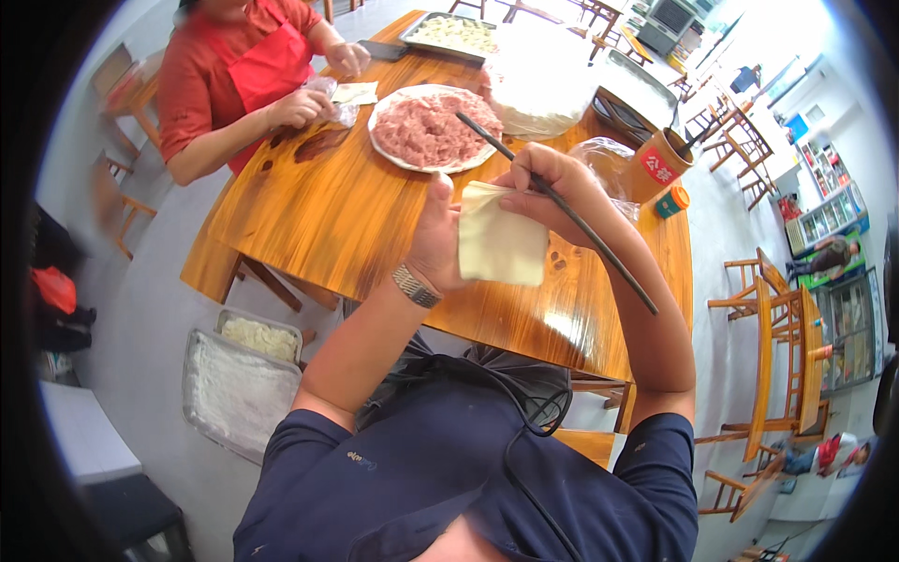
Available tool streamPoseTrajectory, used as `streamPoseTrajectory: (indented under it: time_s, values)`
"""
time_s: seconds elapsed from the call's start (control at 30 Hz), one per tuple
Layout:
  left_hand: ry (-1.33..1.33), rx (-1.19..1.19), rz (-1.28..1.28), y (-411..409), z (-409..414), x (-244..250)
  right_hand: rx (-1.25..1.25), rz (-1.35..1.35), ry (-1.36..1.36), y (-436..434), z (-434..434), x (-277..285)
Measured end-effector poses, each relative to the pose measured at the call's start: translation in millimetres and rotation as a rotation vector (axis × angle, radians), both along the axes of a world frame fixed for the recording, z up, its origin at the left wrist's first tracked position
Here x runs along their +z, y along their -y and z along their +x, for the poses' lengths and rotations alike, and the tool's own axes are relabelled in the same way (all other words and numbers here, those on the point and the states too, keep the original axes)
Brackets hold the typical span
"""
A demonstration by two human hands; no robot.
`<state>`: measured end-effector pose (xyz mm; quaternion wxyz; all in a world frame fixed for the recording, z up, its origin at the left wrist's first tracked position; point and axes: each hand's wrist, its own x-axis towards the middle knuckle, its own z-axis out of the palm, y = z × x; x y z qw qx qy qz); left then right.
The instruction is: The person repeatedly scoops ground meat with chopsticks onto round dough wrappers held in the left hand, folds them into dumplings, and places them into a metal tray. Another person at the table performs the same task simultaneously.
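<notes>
A square stack of pale dough wrappers [503,239] hangs upright between my two hands, above the near part of the wooden table. My left hand [437,235] supports its left edge, thumb pointing up. My right hand [551,190] pinches its top edge and also holds a dark thin stick [590,233], which looks like a chopstick; how many sheets there are I cannot tell. Just beyond my hands sits a white plate [379,145] heaped with minced raw meat [432,130].
Across the table [302,225], a co-worker's hand [302,107] is by a wrapper [355,93]. Nearby are a cleaver [383,50], a tray of dumplings [453,34], a large plastic bag [537,84], a utensil holder [657,163] and a small capped container [672,201]. A floury tray [235,393] sits lower left.
</notes>
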<state>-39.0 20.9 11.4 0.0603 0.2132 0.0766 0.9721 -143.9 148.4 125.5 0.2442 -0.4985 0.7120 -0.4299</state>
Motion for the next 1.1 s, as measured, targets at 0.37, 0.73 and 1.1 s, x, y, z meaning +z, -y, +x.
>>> streamPoseTrajectory:
  time_s: [0.37,0.73,1.1]
  values:
    - [0.327,0.134,-0.110,3.8,13.0,-25.9,0.057,-0.047,0.172,35.4,-33.4,-68.0]
    - [0.647,0.372,0.003,38.3,19.0,-56.7,-0.239,-0.568,0.873,28.3,-95.0,-119.9]
    - [0.663,0.560,-0.053,41.0,26.2,-56.7,-0.247,-0.513,1.050,30.2,-89.2,-137.0]
